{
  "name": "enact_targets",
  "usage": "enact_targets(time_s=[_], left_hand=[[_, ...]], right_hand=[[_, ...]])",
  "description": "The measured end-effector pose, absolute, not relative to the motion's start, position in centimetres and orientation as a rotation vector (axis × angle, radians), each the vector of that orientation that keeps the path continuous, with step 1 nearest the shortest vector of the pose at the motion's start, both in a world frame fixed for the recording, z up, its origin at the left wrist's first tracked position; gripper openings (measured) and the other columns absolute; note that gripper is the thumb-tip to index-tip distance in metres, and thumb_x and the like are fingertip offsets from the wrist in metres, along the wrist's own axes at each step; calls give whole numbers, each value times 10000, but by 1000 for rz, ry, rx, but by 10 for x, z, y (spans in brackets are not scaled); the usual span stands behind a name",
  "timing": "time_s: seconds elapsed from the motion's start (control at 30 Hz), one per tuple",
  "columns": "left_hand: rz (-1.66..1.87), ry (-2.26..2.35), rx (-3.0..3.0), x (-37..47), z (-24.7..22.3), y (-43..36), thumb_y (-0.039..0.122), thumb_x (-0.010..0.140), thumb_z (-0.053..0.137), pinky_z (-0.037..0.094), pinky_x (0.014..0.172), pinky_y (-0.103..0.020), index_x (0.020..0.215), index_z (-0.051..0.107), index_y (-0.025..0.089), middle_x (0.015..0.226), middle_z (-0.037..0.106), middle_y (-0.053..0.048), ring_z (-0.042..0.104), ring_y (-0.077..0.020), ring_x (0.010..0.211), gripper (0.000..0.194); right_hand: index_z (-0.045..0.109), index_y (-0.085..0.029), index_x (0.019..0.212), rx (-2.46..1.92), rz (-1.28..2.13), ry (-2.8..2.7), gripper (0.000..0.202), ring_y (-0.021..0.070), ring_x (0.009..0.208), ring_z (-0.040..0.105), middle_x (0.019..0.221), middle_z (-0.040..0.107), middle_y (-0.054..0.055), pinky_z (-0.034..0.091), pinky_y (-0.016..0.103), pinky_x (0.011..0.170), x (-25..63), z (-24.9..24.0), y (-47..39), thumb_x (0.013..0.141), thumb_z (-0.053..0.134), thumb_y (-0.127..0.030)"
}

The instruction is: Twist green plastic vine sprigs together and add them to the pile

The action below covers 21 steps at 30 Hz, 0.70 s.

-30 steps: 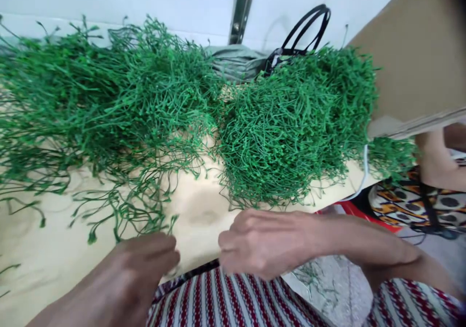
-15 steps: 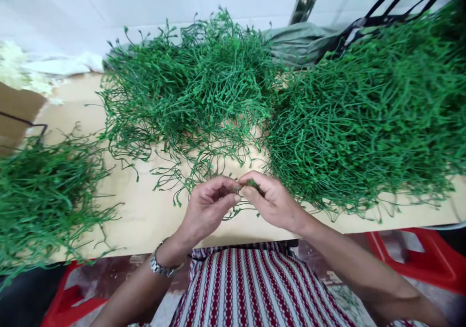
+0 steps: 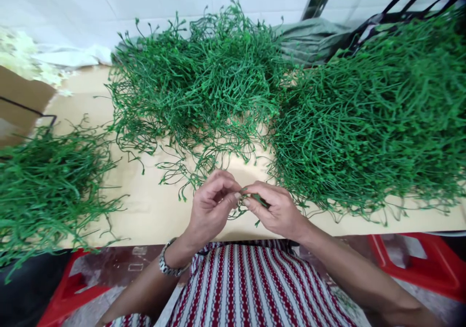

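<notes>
Close to the table's front edge, my left hand [image 3: 214,208] and my right hand [image 3: 274,209] meet fingertip to fingertip. Both are closed in a pinch on a thin green artificial stem [image 3: 260,200]; most of it is hidden by the fingers, and a bit of green shows inside the right hand. Loose green stems [image 3: 185,169] with small bud-like tips lie just beyond the hands. Behind them spreads a tangled heap of the same stems [image 3: 204,74], and a larger heap [image 3: 364,123] lies to the right of my right hand.
Another stem heap [image 3: 47,186] covers the table's left end. A brown cardboard piece [image 3: 22,104] and pale yellow flowers [image 3: 22,55] are at far left. A grey-green cloth bag [image 3: 313,38] lies against the white wall. Red stools [image 3: 418,264] stand below the table [image 3: 141,210].
The view has shifted slightly, so the scene sits further right. My fingertips have drawn a little apart, and more green shows in my right hand.
</notes>
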<state>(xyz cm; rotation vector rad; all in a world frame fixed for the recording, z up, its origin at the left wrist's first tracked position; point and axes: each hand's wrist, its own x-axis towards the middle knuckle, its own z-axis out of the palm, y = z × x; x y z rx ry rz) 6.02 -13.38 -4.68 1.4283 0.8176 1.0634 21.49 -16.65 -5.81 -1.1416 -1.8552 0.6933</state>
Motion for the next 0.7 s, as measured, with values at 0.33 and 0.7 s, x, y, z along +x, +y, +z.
enact_targets(time_s=[0.33,0.7], left_hand=[[1061,890,1764,62,-42,-138,87,776,537,391,618,-255,746,559,159,734,483,-16,477,-130,717,80],[825,827,1861,51,-41,-134,71,788,505,370,587,-240,789,505,161,720,498,-11,474,-121,693,90]], right_hand=[[522,-149,783,-1201,514,-1951,79,84,581,487,656,536,-2,364,199,551,217,-59,-169,851,504,-184],[506,-157,802,-1204,432,-1971,75,92,572,495,651,534,-7,366,206,549,219,-62,-171,862,477,-190]])
